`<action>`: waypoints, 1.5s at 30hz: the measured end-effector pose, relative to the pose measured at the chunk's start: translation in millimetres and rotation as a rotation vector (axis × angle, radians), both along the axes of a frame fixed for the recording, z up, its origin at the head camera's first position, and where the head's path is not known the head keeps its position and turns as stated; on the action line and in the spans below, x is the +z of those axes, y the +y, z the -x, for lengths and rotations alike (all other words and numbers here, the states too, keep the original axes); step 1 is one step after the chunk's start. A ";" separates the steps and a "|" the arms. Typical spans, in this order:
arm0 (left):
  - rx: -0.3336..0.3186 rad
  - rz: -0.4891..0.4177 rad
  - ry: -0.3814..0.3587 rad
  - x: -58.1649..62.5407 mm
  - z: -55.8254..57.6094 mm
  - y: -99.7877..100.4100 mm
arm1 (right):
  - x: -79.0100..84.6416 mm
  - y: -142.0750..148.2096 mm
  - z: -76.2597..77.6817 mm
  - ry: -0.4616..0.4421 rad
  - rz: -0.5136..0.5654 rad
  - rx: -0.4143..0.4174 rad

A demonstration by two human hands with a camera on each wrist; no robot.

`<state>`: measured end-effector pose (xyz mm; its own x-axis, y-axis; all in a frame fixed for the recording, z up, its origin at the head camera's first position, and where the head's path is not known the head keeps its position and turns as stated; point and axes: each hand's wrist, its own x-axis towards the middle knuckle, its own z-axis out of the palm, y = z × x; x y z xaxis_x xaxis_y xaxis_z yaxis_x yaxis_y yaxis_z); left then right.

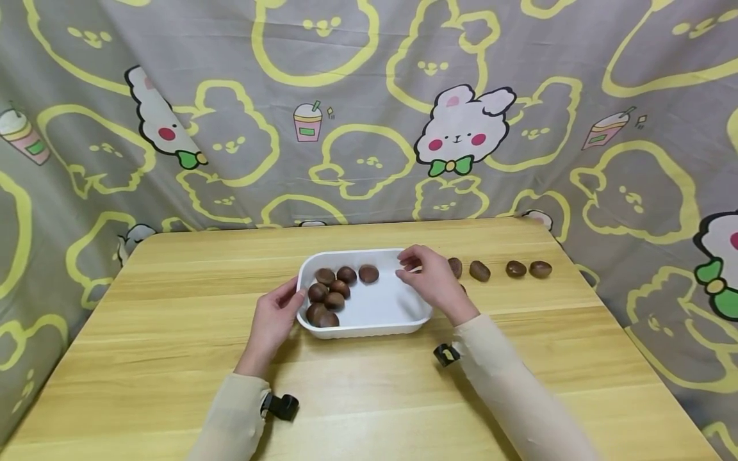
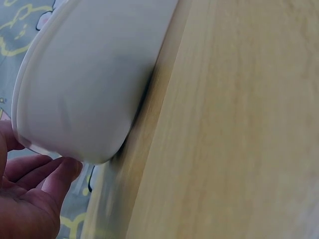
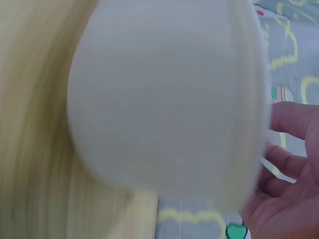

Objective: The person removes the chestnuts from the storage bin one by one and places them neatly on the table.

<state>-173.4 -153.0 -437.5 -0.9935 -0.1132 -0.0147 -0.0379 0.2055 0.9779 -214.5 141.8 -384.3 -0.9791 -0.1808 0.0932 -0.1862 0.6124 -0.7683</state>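
Observation:
A white plastic tray (image 1: pixel 377 314) stands on the table with several chestnuts (image 1: pixel 334 299) gathered in its left part. One more chestnut (image 1: pixel 369 274) lies near the tray's far wall. My left hand (image 1: pixel 277 314) grips the tray's left end, thumb over the rim and fingers outside; the left wrist view shows the fingers (image 2: pixel 62 174) against the outer wall. My right hand (image 1: pixel 429 278) hovers over the tray's right end with thumb and fingers apart. Nothing shows between them. The right wrist view shows that hand (image 3: pixel 291 169) beside the blurred tray wall.
To the right of the tray, several chestnuts (image 1: pixel 480 271) lie in a loose row on the wooden table (image 1: pixel 173 333); some are partly hidden behind my right hand. A patterned curtain (image 1: pixel 357 96) hangs along the table's back edge and sides.

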 end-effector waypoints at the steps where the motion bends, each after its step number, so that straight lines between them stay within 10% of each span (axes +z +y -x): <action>1: 0.000 0.000 -0.001 -0.2 0.0 -0.2 | -1.4 -5.5 1.2 -0.003 -0.006 0.006; 26: -0.015 -0.010 0.004 0.0 0.8 -0.7 | -25.0 -62.8 15.3 0.096 -0.305 0.107; 45: -0.020 0.034 -0.001 -1.2 0.5 -2.1 | -31.0 -64.6 16.9 -0.008 -0.298 0.134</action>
